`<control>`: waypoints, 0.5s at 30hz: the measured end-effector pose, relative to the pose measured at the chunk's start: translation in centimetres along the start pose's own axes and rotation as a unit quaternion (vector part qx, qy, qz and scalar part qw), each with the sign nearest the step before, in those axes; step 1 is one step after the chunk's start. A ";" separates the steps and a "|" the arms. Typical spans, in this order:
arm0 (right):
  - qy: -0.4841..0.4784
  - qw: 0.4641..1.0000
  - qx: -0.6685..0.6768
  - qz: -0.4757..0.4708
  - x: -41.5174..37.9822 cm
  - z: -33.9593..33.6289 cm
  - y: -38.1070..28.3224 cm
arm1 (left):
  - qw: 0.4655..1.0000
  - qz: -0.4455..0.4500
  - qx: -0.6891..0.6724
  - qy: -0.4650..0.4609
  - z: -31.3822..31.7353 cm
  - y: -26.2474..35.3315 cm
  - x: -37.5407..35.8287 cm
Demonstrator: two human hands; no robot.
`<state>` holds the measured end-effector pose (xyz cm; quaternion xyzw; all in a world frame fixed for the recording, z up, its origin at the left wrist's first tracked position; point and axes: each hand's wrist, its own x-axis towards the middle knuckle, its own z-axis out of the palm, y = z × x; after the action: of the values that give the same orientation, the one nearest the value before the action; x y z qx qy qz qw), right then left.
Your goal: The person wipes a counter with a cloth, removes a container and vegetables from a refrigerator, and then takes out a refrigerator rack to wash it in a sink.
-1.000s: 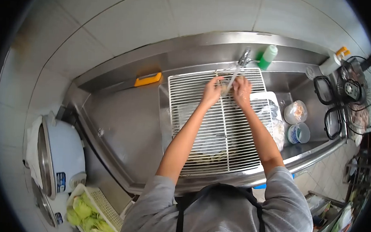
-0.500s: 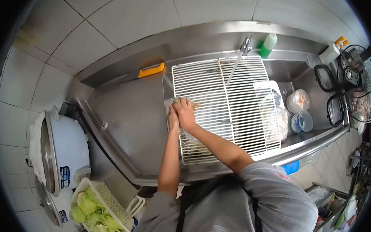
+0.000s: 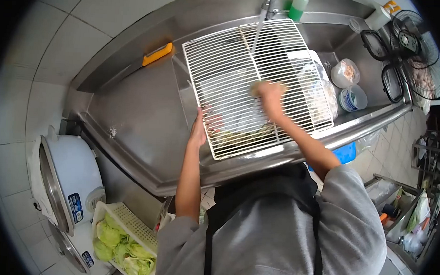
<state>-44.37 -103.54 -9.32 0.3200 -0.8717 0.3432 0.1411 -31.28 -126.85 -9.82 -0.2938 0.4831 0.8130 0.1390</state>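
A white wire rack point(image 3: 222, 95) lies over the sink basin, slightly turned. My left hand point(image 3: 198, 130) grips its left edge, the thumb outside and the fingers showing through the wires underneath. My right hand point(image 3: 271, 98) is on top of the rack near the middle, smeared by motion. It is closed on a yellowish-brown scrubbing pad point(image 3: 255, 88), pressed against the wires; the pad's exact kind is blurred. Water runs from the faucet point(image 3: 267, 5) onto the back of the rack. Leafy scraps point(image 3: 245, 136) show beneath the wires near the front.
An orange-handled tool point(image 3: 157, 54) lies at the sink's back ledge. A green bottle point(image 3: 298, 6) stands beside the faucet. Plastic tubs point(image 3: 353, 98) sit in the right basin, near a fan point(image 3: 418, 53). Lower left are a rice cooker point(image 3: 71, 179) and a basket point(image 3: 133, 222) of lettuce.
My right hand has swept rightward from the rack's left edge to its middle with the pad. My left hand stays at the left edge, its fingers now under the wires. The view has shifted.
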 end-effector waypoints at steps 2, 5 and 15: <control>-0.063 0.995 0.063 -0.038 -3.1 3.4 -6.2 | 0.999 0.005 -0.024 0.041 0.3 -0.6 0.1; -0.117 0.979 0.062 -0.152 -7.9 6.1 -13.0 | 0.994 0.009 0.005 0.109 -0.1 -1.3 1.6; -0.310 0.943 0.107 -0.048 -9.8 -17.3 9.9 | 0.980 0.014 0.087 0.179 2.1 -1.1 0.4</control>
<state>-42.99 -81.52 -6.38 0.4652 -0.8142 0.3108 -0.1553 -31.77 -124.54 -10.14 -0.4150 0.5733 0.7036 0.0641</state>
